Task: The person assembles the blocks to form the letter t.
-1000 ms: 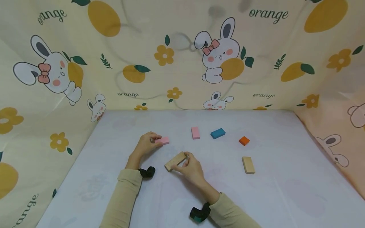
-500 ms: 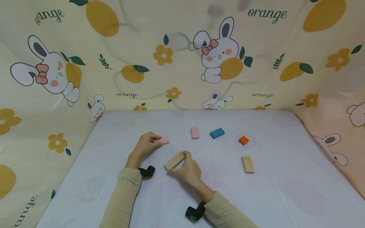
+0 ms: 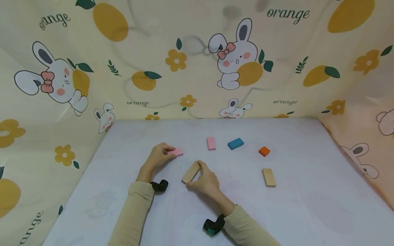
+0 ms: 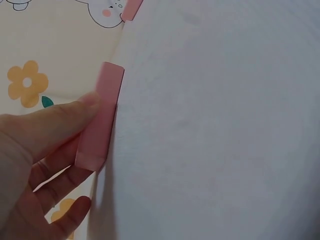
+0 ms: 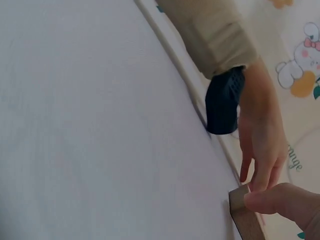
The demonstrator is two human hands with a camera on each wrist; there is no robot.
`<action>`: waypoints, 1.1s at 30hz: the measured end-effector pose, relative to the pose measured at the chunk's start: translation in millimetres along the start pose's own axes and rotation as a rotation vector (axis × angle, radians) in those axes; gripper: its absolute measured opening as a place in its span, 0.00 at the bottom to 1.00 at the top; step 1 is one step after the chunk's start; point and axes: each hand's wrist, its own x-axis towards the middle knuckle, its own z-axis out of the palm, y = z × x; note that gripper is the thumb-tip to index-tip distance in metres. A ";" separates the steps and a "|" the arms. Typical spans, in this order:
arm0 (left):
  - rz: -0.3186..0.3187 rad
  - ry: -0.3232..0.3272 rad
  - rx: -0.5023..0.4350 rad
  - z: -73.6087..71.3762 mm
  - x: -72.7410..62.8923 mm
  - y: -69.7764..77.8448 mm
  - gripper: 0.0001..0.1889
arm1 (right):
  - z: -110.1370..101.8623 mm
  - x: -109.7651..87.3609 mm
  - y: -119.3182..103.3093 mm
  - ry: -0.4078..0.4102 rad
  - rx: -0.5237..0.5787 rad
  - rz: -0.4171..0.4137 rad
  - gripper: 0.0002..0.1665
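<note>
My left hand pinches a pink rectangular block at the left of the table, thumb on one face. In the left wrist view this block stands out past the thumb. Nearer to me, my right hand grips a longer plain wooden block by its two ends, the thumb at the near end and fingers at the far one. The block lies slantwise, close in front of the pink one. The right wrist view shows only part of the wooden block, with the thumb on its end.
Behind, a second pink block and a blue block lie on the white table. Farther right are a small orange block and another wooden block. A printed cloth walls in the back and sides.
My right hand has turned the wooden block to a steeper slant, its far end shifting slightly away from me. My left hand and the pink block have stayed in place.
</note>
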 end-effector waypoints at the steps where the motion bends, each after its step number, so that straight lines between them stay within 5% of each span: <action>1: -0.005 0.001 0.014 0.3 0.2 0.8 0.16 | -1.7 0.6 0.8 -0.013 0.016 -0.002 0.56; 8: -0.073 -0.021 0.035 -2.1 -2.9 7.0 0.16 | -4.3 1.2 1.2 -0.041 0.037 0.029 0.61; 20: -0.045 -0.023 0.104 -1.1 -0.8 11.8 0.16 | -6.6 6.5 8.2 -0.044 0.086 -0.033 0.58; 33: -0.053 -0.040 0.122 -0.7 1.3 13.1 0.16 | -16.0 6.8 16.3 -0.142 0.244 -0.040 0.57</action>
